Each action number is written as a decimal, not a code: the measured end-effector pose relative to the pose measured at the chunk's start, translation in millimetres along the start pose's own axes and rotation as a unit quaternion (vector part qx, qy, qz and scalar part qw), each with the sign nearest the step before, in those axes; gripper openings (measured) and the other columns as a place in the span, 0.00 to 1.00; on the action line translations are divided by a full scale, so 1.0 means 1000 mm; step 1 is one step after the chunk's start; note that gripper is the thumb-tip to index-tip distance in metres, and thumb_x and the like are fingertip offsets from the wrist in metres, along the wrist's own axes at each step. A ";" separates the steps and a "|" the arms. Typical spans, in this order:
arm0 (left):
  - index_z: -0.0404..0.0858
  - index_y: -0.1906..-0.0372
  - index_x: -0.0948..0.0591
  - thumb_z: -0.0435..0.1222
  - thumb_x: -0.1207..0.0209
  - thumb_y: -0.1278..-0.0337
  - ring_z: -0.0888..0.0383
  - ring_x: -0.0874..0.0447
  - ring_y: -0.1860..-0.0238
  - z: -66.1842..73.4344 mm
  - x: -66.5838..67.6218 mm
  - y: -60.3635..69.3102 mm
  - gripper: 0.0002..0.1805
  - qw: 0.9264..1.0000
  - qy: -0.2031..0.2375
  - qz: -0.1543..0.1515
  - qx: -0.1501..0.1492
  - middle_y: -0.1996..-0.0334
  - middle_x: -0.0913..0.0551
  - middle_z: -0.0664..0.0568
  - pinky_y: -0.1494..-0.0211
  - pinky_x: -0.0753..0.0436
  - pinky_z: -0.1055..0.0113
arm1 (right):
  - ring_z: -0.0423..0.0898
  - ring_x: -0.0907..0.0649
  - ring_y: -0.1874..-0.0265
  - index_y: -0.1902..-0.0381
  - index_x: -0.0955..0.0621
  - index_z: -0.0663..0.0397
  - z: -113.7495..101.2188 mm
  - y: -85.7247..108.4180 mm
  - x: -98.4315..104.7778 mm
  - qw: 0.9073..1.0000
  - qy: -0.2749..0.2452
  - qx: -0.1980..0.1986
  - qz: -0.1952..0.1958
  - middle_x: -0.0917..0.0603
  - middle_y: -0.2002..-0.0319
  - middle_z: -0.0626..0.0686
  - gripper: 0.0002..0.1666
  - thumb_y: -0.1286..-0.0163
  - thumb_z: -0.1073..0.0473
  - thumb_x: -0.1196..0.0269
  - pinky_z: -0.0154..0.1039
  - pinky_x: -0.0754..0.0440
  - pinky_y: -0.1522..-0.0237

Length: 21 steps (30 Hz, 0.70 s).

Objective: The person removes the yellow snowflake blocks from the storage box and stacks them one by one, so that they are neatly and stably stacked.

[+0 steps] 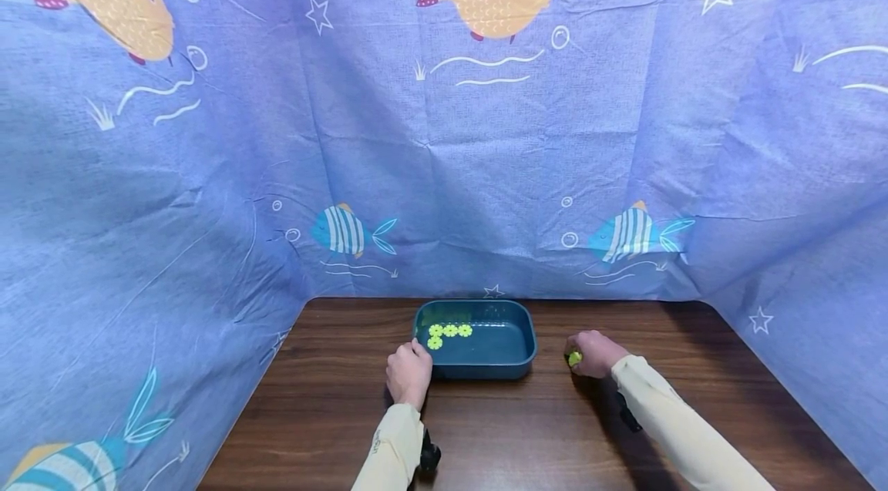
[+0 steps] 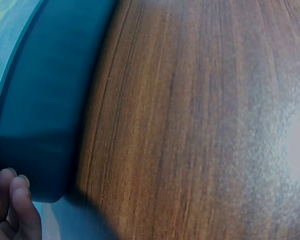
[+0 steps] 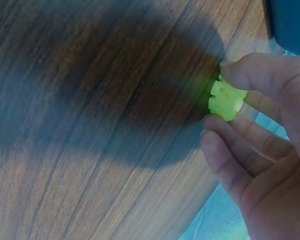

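A dark teal rectangular tray (image 1: 479, 371) stands toward the far side of the wooden table. Several yellow-green flower-shaped discs (image 1: 451, 330) lie in its left part, most of them in a row. My left hand (image 1: 409, 373) grips the tray's front left corner; its fingertips show against the outer wall (image 2: 40, 110) in the left wrist view. Right of the tray, my right hand (image 1: 595, 353) pinches a yellow-green notched disc (image 3: 226, 100) between thumb and fingers, just above the tabletop. The fingers partly cover this disc.
The brown wood-grain table (image 1: 486, 437) extends around the tray. A blue cloth (image 1: 472, 167) printed with fish hangs behind it and along both sides. Dark straps with small devices (image 1: 429, 454) sit at the sleeved wrists.
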<state>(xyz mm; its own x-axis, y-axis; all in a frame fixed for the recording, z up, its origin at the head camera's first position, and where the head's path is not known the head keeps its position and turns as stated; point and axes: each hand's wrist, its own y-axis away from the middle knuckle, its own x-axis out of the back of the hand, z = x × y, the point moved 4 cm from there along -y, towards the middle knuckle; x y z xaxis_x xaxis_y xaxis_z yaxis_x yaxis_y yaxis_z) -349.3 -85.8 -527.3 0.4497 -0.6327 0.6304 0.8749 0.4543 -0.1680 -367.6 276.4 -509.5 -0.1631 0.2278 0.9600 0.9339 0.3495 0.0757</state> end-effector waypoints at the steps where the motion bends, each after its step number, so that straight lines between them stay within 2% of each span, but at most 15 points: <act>1: 0.31 0.69 0.13 0.43 0.48 0.28 0.36 0.15 0.67 0.000 0.000 0.000 0.22 1.000 0.001 -0.001 0.000 0.68 0.13 0.34 0.63 0.19 0.42 | 0.46 0.21 0.69 0.62 0.16 0.60 0.000 0.000 0.000 1.000 0.000 0.001 0.002 0.14 0.65 0.53 0.14 0.49 0.68 0.27 0.46 0.18 0.61; 10: 0.32 0.71 0.14 0.42 0.48 0.28 0.37 0.15 0.68 0.003 0.002 0.000 0.22 1.000 0.007 -0.001 -0.006 0.70 0.13 0.35 0.64 0.19 0.43 | 0.48 0.20 0.67 0.59 0.15 0.59 0.001 -0.003 0.001 1.000 -0.004 -0.002 -0.011 0.14 0.64 0.53 0.15 0.46 0.67 0.27 0.51 0.17 0.56; 14: 0.31 0.71 0.14 0.42 0.48 0.28 0.36 0.15 0.68 0.003 0.002 0.000 0.22 1.000 0.003 0.000 -0.005 0.69 0.13 0.34 0.64 0.19 0.43 | 0.52 0.18 0.61 0.53 0.17 0.62 0.002 -0.004 0.001 1.000 -0.008 -0.004 -0.006 0.15 0.59 0.57 0.22 0.47 0.63 0.25 0.54 0.18 0.52; 18: 0.31 0.70 0.14 0.43 0.47 0.28 0.36 0.15 0.68 0.002 0.002 0.000 0.22 1.000 0.000 -0.002 -0.004 0.69 0.13 0.34 0.65 0.19 0.43 | 0.59 0.19 0.52 0.41 0.22 0.64 -0.001 -0.005 0.011 0.999 -0.031 -0.027 0.015 0.21 0.49 0.65 0.33 0.43 0.57 0.27 0.59 0.20 0.48; 21: 0.30 0.70 0.14 0.42 0.47 0.28 0.36 0.15 0.69 0.001 0.001 -0.001 0.22 1.000 -0.001 -0.001 -0.005 0.69 0.14 0.33 0.65 0.19 0.43 | 0.58 0.20 0.51 0.39 0.23 0.61 -0.009 -0.013 0.025 0.997 -0.044 -0.040 0.051 0.24 0.45 0.66 0.30 0.38 0.56 0.32 0.59 0.20 0.49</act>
<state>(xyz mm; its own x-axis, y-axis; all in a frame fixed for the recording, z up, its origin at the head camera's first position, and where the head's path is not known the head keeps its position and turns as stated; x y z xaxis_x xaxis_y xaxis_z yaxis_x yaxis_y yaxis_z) -349.4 -86.1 -525.4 0.4479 -0.6316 0.6329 0.8774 0.4465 -0.1753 -381.1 269.1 -484.0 -0.0894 0.3390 0.9365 0.9687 0.2481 0.0027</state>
